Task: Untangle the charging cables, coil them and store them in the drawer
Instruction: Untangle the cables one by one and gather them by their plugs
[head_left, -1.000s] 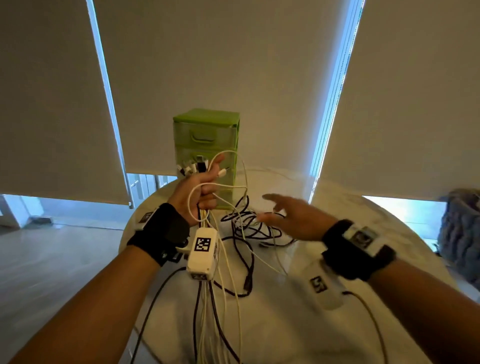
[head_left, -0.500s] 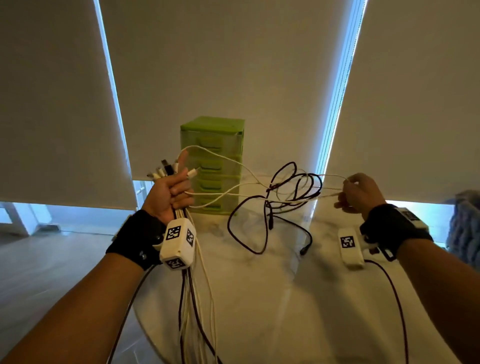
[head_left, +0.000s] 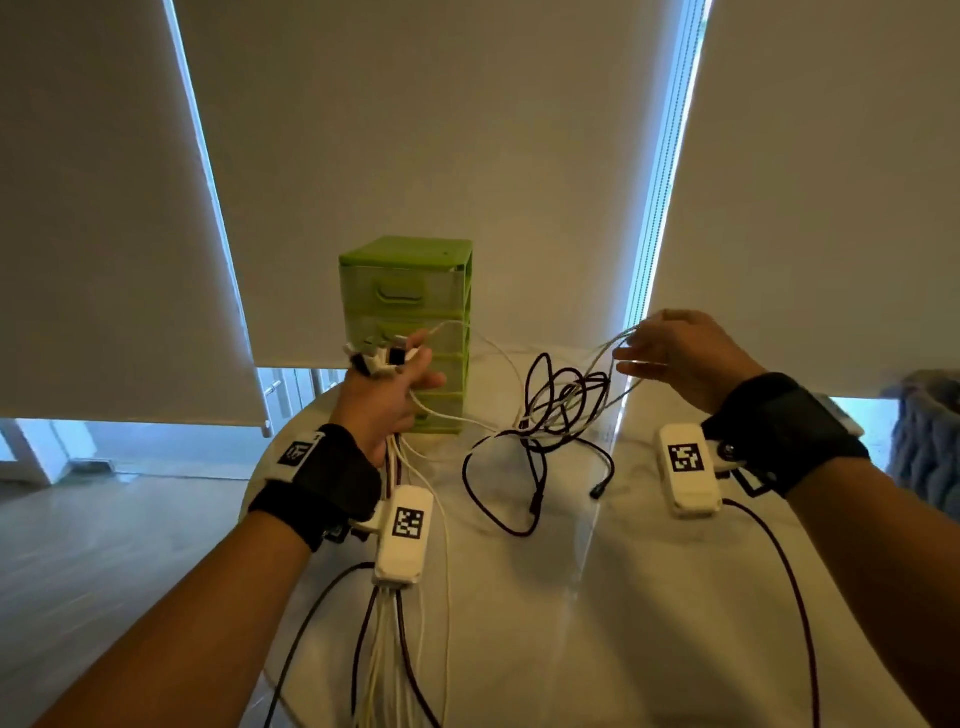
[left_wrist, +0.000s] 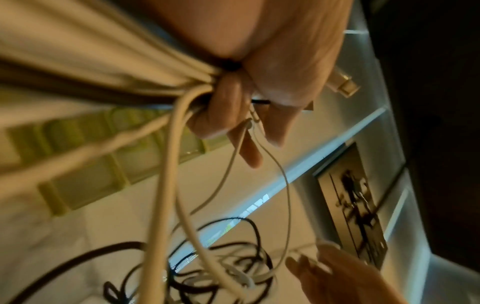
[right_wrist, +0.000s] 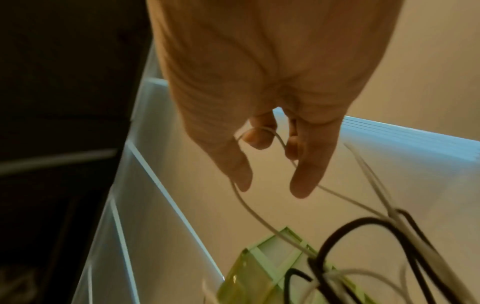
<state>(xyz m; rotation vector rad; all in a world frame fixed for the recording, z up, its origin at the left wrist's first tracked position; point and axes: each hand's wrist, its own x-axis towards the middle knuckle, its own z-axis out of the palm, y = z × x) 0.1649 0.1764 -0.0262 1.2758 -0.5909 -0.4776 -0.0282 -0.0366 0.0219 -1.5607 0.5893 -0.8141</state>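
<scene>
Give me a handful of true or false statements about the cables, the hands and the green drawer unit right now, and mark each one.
1. The left hand grips a bunch of cable ends. True.
2. The right hand rests flat on the table. False: it is raised, holding a white cable.
3. A tangle of black and white cables hangs between the hands. True.
4. The top drawer of the green drawer unit is pulled open. False: all visible drawers are closed.
5. The cables are already coiled. False: still knotted.
</scene>
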